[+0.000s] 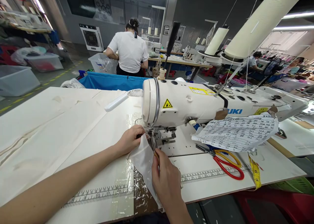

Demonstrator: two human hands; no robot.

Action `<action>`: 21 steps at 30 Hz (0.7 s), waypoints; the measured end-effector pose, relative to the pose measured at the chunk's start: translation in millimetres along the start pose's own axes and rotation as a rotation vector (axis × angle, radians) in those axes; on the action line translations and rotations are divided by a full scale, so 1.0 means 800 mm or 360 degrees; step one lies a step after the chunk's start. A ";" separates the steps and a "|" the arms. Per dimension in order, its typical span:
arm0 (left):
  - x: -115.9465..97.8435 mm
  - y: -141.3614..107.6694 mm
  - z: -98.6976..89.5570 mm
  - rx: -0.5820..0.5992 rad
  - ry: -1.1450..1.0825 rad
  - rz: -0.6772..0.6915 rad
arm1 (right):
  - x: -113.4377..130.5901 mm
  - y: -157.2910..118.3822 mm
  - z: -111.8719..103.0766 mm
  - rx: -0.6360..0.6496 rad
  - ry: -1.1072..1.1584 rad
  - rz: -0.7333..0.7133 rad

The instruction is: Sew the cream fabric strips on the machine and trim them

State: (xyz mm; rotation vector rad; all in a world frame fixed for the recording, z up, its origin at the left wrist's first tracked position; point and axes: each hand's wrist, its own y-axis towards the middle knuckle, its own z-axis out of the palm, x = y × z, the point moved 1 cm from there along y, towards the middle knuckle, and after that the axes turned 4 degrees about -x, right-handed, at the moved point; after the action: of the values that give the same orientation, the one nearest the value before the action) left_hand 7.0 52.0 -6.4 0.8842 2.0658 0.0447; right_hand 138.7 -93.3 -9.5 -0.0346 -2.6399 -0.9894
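My left hand [131,139] is closed on the edge of a white fabric piece [144,157], just left of the needle area of a sewing machine [181,101]. A small dark bit shows at its fingertips; I cannot make out what it is. In my right hand [165,176] is a slim metal tool that looks like tweezers [151,144], its narrow end pointing up at the fabric beside the presser foot [163,138]. From there the fabric hangs down between my hands over the table's front edge. My fingers hide part of the tool.
Red-and-yellow-handled scissors [228,165] and a yellow tape measure [255,173] lie on the right. A printed cloth [235,134] hangs from the machine. Large pale fabric [49,119] spreads leftward. Behind are a blue bin [113,81], thread cones [260,24] and a seated person [130,50].
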 end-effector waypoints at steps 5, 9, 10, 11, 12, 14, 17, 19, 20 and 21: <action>0.002 0.000 0.000 0.0006 0.0010 0.0015 | 0.002 0.002 0.000 -0.0008 -0.0040 -0.0018; 0.002 -0.001 0.001 -0.0005 0.0070 0.0037 | 0.001 0.000 0.002 0.0034 -0.0047 -0.0006; 0.002 -0.001 0.001 -0.0014 0.0100 0.0057 | 0.001 -0.001 0.002 0.0042 -0.0054 -0.0004; 0.003 -0.001 0.002 -0.0024 0.0133 0.0087 | 0.001 -0.001 0.003 0.0047 -0.0061 -0.0004; 0.003 -0.001 0.003 -0.0034 0.0166 0.0124 | 0.001 -0.001 0.003 0.0053 -0.0067 -0.0006; 0.003 -0.001 0.005 -0.0056 0.0223 0.0205 | 0.001 -0.002 0.003 0.0066 -0.0079 -0.0005; 0.005 -0.001 0.007 -0.0077 0.0264 0.0281 | 0.003 -0.002 0.003 0.0075 -0.0088 0.0012; 0.007 0.000 0.007 -0.0085 0.0262 0.0274 | 0.004 -0.001 0.002 0.0073 -0.0084 0.0028; 0.007 0.001 0.007 -0.0083 0.0251 0.0251 | 0.004 -0.001 0.002 0.0069 -0.0077 0.0037; 0.007 0.001 0.006 -0.0078 0.0235 0.0220 | 0.005 -0.001 0.002 0.0069 -0.0067 0.0045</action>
State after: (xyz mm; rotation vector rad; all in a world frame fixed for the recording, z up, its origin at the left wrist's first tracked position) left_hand 9.2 54.9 -13.3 1.0181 2.1265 0.2408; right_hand 134.7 -93.2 -10.1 -0.0833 -2.6903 -0.9323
